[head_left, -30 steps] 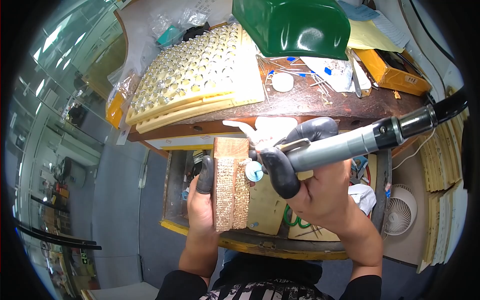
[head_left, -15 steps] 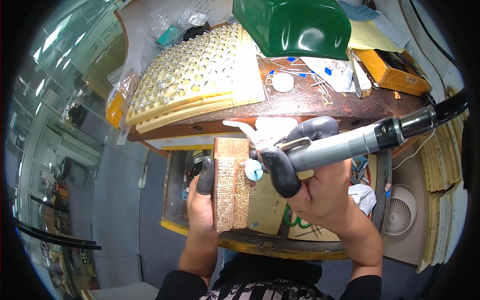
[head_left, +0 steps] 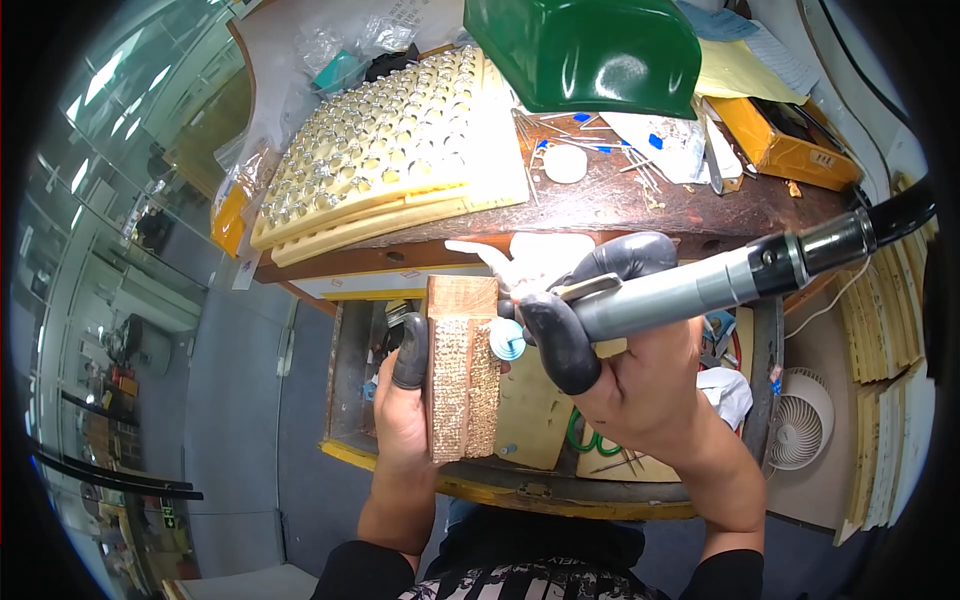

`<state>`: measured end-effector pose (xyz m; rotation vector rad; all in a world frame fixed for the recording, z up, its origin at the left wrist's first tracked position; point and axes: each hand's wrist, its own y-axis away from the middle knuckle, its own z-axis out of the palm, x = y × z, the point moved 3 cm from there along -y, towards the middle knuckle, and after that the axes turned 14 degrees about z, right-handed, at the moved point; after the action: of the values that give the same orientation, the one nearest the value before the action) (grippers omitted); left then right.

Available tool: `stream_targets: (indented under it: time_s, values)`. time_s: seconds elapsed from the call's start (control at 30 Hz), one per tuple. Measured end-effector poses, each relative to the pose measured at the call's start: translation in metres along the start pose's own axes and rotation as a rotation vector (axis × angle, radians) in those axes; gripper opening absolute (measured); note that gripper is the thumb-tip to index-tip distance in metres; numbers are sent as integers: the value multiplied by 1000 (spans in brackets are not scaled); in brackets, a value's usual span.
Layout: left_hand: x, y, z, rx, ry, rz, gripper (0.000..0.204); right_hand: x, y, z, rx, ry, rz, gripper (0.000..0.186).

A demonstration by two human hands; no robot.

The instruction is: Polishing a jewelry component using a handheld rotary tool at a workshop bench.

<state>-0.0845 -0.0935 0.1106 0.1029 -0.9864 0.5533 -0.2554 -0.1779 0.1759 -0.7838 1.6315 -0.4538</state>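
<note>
My left hand point(head_left: 403, 395), a black finger cot on its thumb, grips a wooden brush point(head_left: 463, 297) with brass-coloured bristles turned up toward me. My right hand point(head_left: 610, 365) is closed around a silver rotary handpiece point(head_left: 690, 292), with black cots on its thumb and forefinger. At the handpiece's tip, a small light-blue ribbed disc point(head_left: 507, 340) lies against the right edge of the bristles. A slim metal strip point(head_left: 590, 288) shows at the right fingers; I cannot make out what it belongs to. The left fingers are mostly hidden beneath the brush.
Under my hands, an open drawer point(head_left: 530, 490) holds green-handled scissors point(head_left: 582, 440) and a white cloth point(head_left: 725, 393). Yellow trays of rings point(head_left: 390, 140), a green cover point(head_left: 590, 60) and scattered burs point(head_left: 640, 170) occupy the bench. A white fan point(head_left: 800, 420) stands right; a black cable point(head_left: 900, 218) trails from the handpiece.
</note>
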Motion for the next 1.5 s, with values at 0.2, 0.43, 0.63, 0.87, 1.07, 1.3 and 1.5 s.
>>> stream_targets:
  time_s: [0.2, 0.43, 0.63, 0.87, 1.07, 1.3, 1.5]
  values:
    - [1, -1, 1, -5, -30, 12, 54, 0, 0, 0, 13, 16, -14, 6]
    - [0, -1, 1, 5, -8, 1, 55, -1, 1, 0, 10, 8, 7, 6]
    - [0, -1, 0, 4, -14, 8, 54, -1, 1, -1, -1, 32, -12, 6]
    - [0, -1, -1, 15, -1, 4, 53, 0, 1, 0, -6, 33, -46, 6]
    - [-1, 0, 1, 32, -7, 11, 53, 1, 0, 0, 4, 29, -46, 5]
    - [-2, 0, -10, 41, -7, 11, 52, 0, 0, -3, -17, 5, -26, 8]
    - [-1, -1, -5, 42, -21, 7, 52, 0, 0, -1, -9, 5, -32, 8]
